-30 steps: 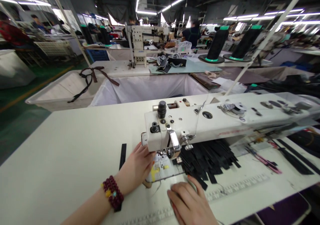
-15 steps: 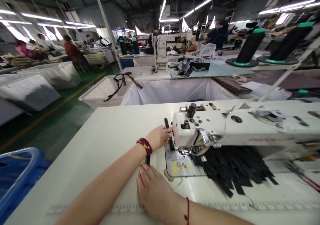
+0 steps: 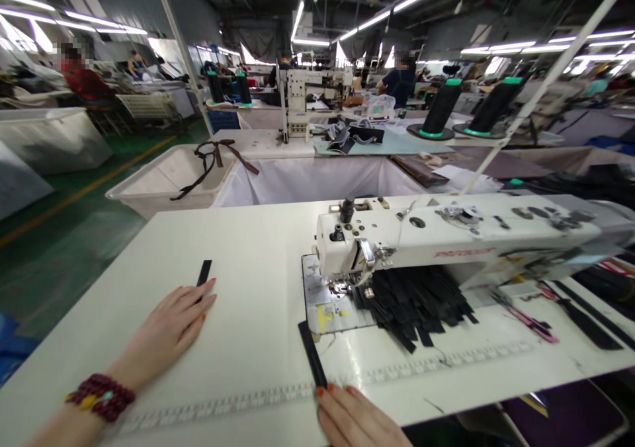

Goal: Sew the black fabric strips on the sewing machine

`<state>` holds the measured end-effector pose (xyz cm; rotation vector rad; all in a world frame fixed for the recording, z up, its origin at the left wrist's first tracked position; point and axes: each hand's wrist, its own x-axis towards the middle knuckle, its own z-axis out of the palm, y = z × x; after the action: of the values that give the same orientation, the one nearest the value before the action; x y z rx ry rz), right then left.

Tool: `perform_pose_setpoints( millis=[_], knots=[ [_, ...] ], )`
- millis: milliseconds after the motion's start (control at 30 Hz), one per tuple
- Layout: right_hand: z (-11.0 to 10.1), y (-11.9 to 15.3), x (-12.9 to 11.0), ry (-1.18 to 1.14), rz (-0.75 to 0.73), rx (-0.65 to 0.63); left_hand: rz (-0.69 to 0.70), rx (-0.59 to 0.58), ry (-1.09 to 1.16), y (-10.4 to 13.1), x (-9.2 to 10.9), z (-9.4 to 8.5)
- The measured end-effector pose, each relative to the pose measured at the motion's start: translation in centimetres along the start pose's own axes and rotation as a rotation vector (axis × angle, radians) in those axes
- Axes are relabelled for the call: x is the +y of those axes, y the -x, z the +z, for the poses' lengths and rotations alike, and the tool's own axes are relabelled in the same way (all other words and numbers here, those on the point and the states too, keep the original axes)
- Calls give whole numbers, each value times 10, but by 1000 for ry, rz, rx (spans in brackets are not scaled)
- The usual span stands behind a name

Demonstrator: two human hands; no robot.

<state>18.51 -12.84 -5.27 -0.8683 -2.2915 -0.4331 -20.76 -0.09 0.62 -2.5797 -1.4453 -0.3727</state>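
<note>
On the left of the white table (image 3: 248, 248), my left hand (image 3: 169, 321) lies over a short black strip (image 3: 204, 272), its fingers pressed on the lower end. My right hand (image 3: 357, 417), at the front edge, has its fingertips on the end of another black strip (image 3: 311, 354). That strip lies just in front of the metal plate of the white sewing machine (image 3: 387, 235). A pile of black strips (image 3: 417, 301) sits under the machine's arm. Neither strip is under the needle.
A printed ruler (image 3: 238, 404) runs along the table front. Pink-handled scissors (image 3: 533, 325) and longer black pieces (image 3: 585, 318) lie at the right. Behind the table stand a fabric-lined bin (image 3: 317, 179) and black thread cones (image 3: 441, 110). Other people sit or stand farther back.
My left hand has moved from beside the needle area to the table's left with a strip. My right hand has moved toward the front edge with the other strip. The view has shifted right.
</note>
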Motion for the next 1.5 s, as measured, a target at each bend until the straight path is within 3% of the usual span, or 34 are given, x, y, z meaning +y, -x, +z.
perform_pose_setpoints(
  millis=[100, 233, 300, 367, 533, 700, 1200, 1367, 1500],
  knots=[
    [-10, -11, 9, -34, 28, 43, 133, 3, 88, -9, 60, -6],
    [-25, -12, 17, -66, 63, 59, 351, -154, 224, -32, 148, -4],
    [-28, -14, 23, -35, 98, 16, 367, -171, 235, -43, 175, 4],
    [-27, -18, 31, -13, 139, -24, 323, -176, 226, -54, 188, 15],
    [-7, -30, 50, -29, 200, -44, 227, -178, 209, -87, 186, 40],
    [5, -32, 57, -16, 214, -30, 242, -190, 234, -104, 178, 47],
    [12, -38, 58, -96, 297, -1, 221, -211, 215, -111, 171, 52],
    [11, -32, 55, -79, 320, -61, 213, -226, 206, -113, 173, 51],
    [-5, -24, 56, -77, 268, -191, 245, -220, 201, -106, 178, 46]
  ],
)
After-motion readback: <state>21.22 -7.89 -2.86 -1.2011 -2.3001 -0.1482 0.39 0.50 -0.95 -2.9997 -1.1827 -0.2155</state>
